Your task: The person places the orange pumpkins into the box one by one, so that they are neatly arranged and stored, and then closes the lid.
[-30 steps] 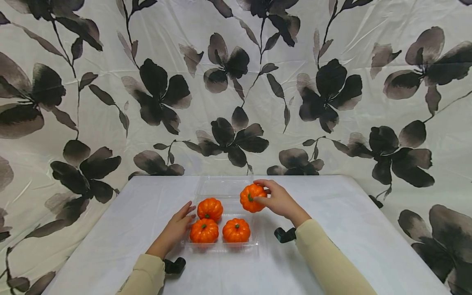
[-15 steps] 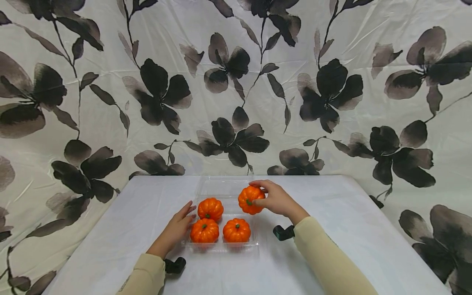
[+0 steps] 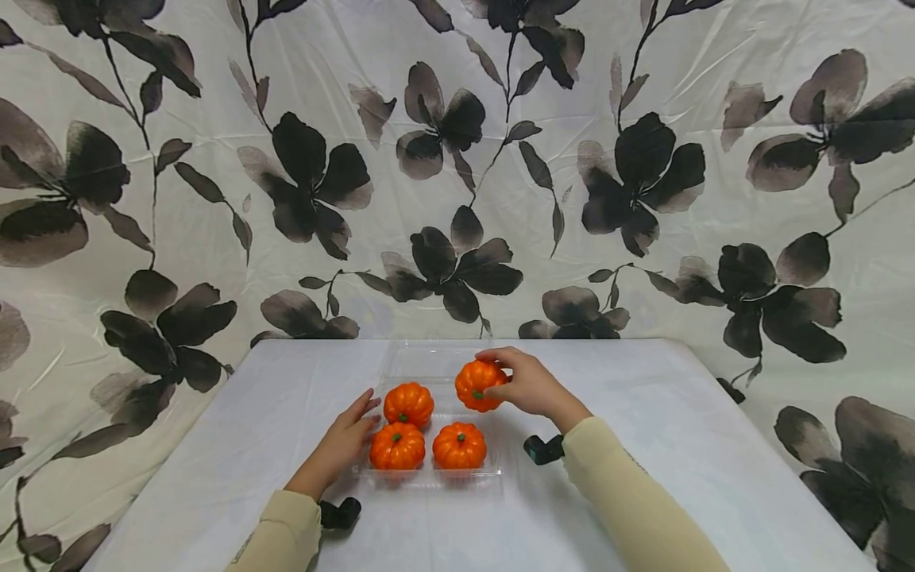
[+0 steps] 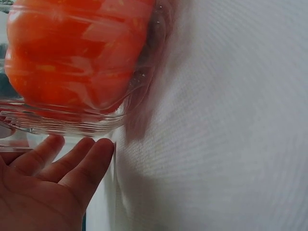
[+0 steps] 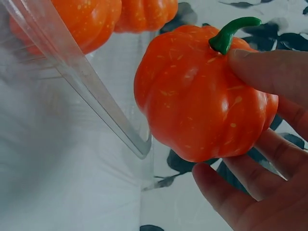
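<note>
A small orange pumpkin with a green stem (image 3: 476,387) is held by my right hand (image 3: 539,388), which grips its right side above the back right part of a clear plastic box (image 3: 465,474). In the right wrist view, the thumb presses beside the stem and the fingers lie under the pumpkin (image 5: 192,96), near the box rim (image 5: 103,103). Inside the box are three more pumpkins: back left (image 3: 408,403), front left (image 3: 397,446) and front right (image 3: 460,446). My left hand (image 3: 337,446) rests at the box's left side, its nearly straight fingers against the clear wall (image 4: 62,126).
The box's clear lid (image 3: 429,361) lies folded back toward the far edge of the white table (image 3: 615,397). A floral curtain (image 3: 457,175) hangs behind. Each wrist wears a small black camera, the right one (image 3: 543,450) and the left one (image 3: 341,514).
My right hand has moved slightly left with its pumpkin, farther over the back right part of the box. The left hand and the other pumpkins have stayed in place.
</note>
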`<control>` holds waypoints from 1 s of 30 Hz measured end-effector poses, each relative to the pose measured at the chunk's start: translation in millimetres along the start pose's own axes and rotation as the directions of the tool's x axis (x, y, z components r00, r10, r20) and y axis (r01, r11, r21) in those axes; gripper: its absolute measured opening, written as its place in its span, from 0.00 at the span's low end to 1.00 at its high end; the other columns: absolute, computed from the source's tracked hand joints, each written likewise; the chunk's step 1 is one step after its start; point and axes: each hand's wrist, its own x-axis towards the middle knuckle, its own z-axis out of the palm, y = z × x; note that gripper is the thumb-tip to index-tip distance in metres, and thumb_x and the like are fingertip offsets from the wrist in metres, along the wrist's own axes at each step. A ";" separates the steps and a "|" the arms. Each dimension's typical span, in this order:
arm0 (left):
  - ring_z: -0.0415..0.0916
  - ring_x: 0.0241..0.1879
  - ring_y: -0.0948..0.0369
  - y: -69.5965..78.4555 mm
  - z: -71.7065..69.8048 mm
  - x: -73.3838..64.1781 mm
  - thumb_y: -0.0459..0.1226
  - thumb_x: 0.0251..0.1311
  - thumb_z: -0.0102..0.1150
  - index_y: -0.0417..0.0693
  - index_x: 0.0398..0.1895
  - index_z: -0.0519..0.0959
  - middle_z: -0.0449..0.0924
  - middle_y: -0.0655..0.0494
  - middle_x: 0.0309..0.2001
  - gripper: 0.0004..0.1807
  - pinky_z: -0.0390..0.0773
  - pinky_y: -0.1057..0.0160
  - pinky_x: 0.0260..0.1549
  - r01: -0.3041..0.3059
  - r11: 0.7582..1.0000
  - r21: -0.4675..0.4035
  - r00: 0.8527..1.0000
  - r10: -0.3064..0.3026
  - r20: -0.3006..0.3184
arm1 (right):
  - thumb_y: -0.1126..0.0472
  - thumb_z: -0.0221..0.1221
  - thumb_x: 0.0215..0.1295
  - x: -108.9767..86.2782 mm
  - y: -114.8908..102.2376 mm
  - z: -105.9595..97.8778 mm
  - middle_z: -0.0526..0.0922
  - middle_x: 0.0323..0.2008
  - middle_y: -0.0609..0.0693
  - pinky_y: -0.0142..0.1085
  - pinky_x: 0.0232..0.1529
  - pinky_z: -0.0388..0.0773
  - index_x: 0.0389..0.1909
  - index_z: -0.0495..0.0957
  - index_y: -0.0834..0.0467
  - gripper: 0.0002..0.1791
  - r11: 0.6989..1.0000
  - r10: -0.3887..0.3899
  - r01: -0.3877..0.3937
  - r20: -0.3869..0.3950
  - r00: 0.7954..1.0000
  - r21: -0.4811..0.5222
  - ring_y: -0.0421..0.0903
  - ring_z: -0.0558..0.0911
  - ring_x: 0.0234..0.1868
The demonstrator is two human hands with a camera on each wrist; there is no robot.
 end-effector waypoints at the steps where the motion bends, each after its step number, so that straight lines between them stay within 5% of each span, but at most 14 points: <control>1: 0.62 0.70 0.44 -0.1 -0.1 0.0 0.40 0.72 0.38 0.52 0.78 0.45 0.56 0.44 0.74 0.33 0.68 0.44 0.63 0.000 1.000 0.001 1.000 0.000 0.000 | 0.63 0.67 0.56 0.2 -0.5 0.9 0.76 0.59 0.46 0.46 0.59 0.78 0.60 0.75 0.46 0.29 1.000 -0.003 0.003 0.000 1.000 -0.004 0.49 0.76 0.57; 30: 0.64 0.69 0.44 0.2 -0.2 2.2 0.37 0.71 0.36 0.50 0.78 0.45 0.57 0.42 0.74 0.33 0.70 0.45 0.63 -0.008 1.000 0.007 1.000 0.008 -0.001 | 0.64 0.65 0.59 7.7 7.7 31.1 0.74 0.62 0.49 0.47 0.61 0.76 0.63 0.73 0.51 0.29 0.996 -0.074 0.075 0.031 0.997 -0.056 0.51 0.75 0.60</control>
